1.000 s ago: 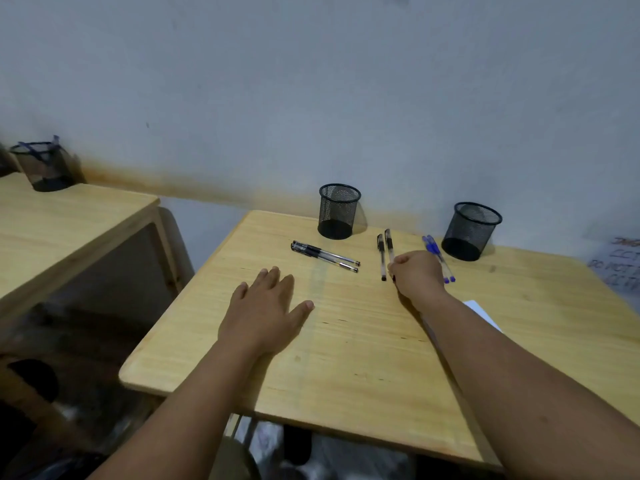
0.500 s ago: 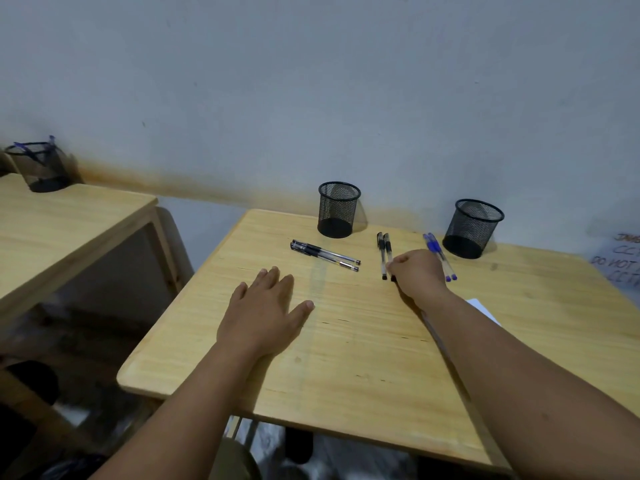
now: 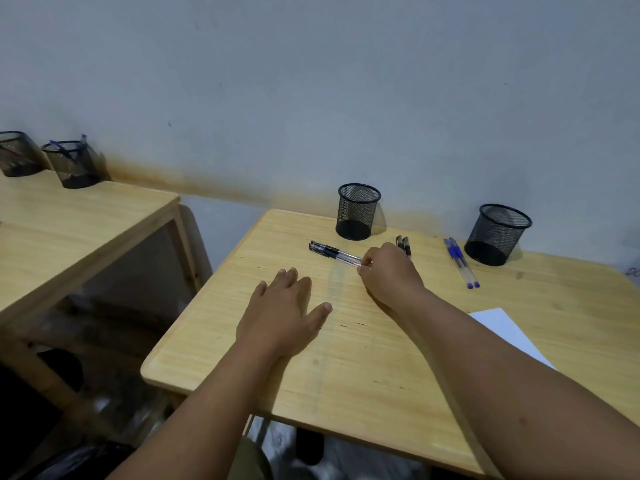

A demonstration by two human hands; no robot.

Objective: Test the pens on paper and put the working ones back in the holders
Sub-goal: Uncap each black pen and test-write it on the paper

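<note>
Two black pens (image 3: 330,252) lie side by side on the wooden desk (image 3: 363,358), and my right hand (image 3: 389,275) pinches their near tips between thumb and fingers. Another pair of black pens (image 3: 404,244) pokes out behind that hand. Two blue pens (image 3: 460,261) lie to the right, next to an empty black mesh holder (image 3: 496,234). A second empty mesh holder (image 3: 357,211) stands at the back middle. My left hand (image 3: 282,311) rests flat on the desk with fingers spread. A white sheet of paper (image 3: 509,330) shows partly from under my right forearm.
A second wooden desk (image 3: 69,230) stands to the left across a gap, bearing two more mesh holders (image 3: 71,164), one with blue pens in it. A grey wall rises right behind both desks. Dark floor shows below.
My right hand has moved left from the middle pair of black pens to the left pair and now pinches their tips. My left hand has stayed flat. The view has shifted left.
</note>
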